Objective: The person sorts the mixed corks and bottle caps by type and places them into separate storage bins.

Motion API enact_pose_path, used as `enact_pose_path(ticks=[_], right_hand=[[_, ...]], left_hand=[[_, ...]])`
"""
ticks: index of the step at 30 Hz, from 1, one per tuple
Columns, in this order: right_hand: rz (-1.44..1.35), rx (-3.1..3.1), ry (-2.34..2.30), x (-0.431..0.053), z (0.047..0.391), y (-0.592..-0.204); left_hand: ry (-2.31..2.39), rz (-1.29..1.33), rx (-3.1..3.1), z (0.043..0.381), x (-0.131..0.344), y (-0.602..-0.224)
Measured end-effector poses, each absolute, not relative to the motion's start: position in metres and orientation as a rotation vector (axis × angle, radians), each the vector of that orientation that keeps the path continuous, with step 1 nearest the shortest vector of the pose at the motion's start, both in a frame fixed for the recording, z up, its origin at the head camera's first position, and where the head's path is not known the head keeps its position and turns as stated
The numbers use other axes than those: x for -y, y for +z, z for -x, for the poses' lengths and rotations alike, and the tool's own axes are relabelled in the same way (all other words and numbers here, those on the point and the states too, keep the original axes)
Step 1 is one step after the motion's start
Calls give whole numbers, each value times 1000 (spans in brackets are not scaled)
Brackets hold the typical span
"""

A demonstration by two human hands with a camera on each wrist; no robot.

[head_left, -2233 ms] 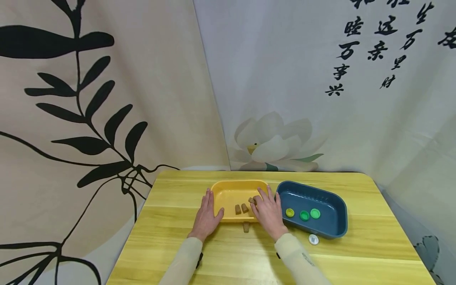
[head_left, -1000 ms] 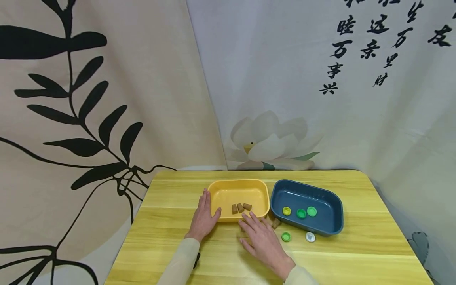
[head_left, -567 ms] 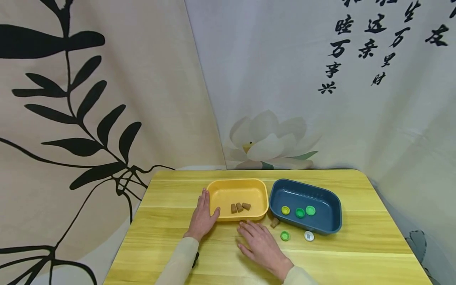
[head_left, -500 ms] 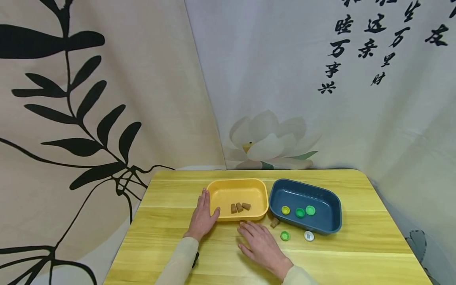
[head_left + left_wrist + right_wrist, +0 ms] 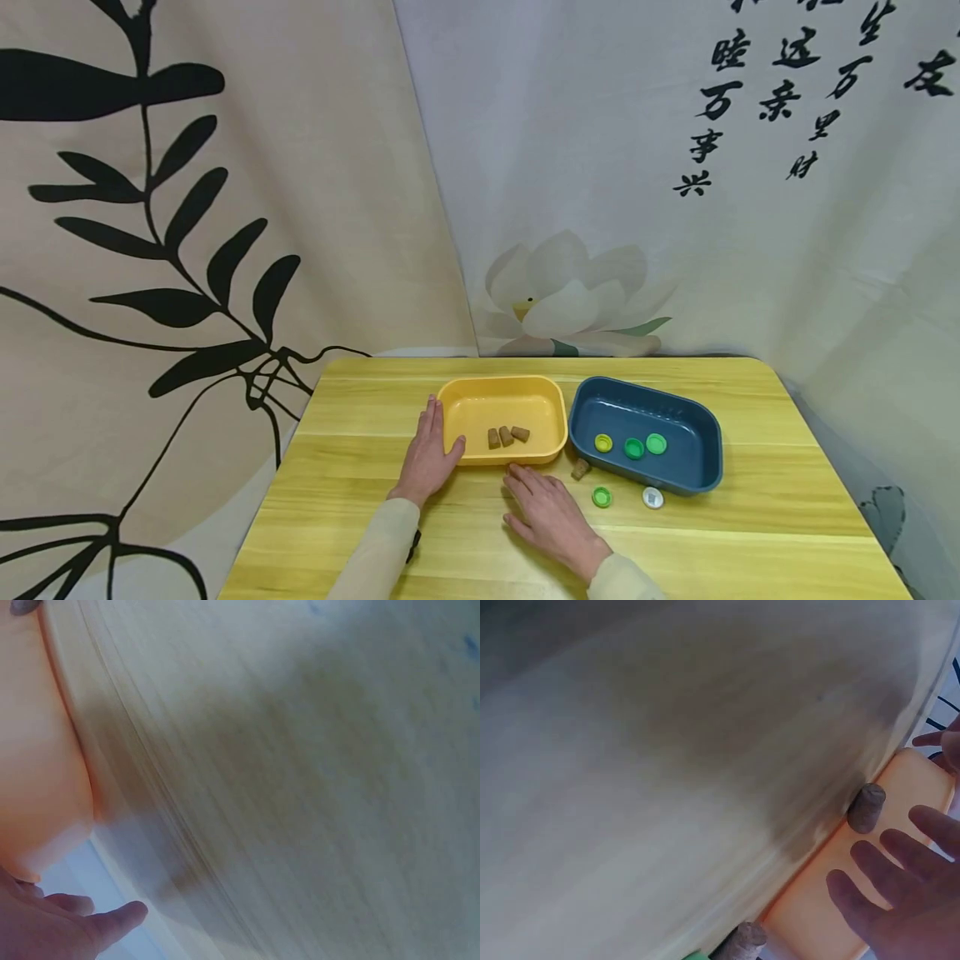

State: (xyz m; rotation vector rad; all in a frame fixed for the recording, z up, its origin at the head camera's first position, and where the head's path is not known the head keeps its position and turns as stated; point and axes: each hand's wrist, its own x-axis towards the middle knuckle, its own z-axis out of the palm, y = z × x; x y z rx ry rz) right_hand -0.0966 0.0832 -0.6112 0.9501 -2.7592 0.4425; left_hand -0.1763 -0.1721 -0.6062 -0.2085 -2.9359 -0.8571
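My left hand (image 5: 426, 458) rests along the left end of the yellow tray (image 5: 502, 387), its fingers at the rim and thumb spread toward the near corner. Inside that tray lie three brown corks (image 5: 506, 436), close together near the front wall. Just in front of the tray my right hand (image 5: 551, 517) hovers low with relaxed fingers, holding nothing. In the right wrist view another cork (image 5: 866, 808) stands by the tray's wall beyond the fingertips; the hand hides it in the head view. One more cork (image 5: 581, 468) lies on the table right of this hand.
A dark blue tray (image 5: 701, 417) sits to the right of the yellow one, with one yellow bottle cap (image 5: 603, 443) and two green caps (image 5: 634, 448) in it. On the table before it lie a green cap (image 5: 602, 497) and a white cap (image 5: 652, 497).
My right hand has left the yellow tray's right end, where its fingers were at a cork, and drawn back in front of the tray. My left hand has stayed at the rim.
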Motion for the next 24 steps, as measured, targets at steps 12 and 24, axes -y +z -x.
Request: enact_pose_path(ticks=[12,24], right_hand=[[-930,2796,450,-79,98,-614],[-949,2721,402,-79,94,-602]], left_hand=[[-882,196,2946,177,173,-607],[-876,197,2955,178,174,-609]])
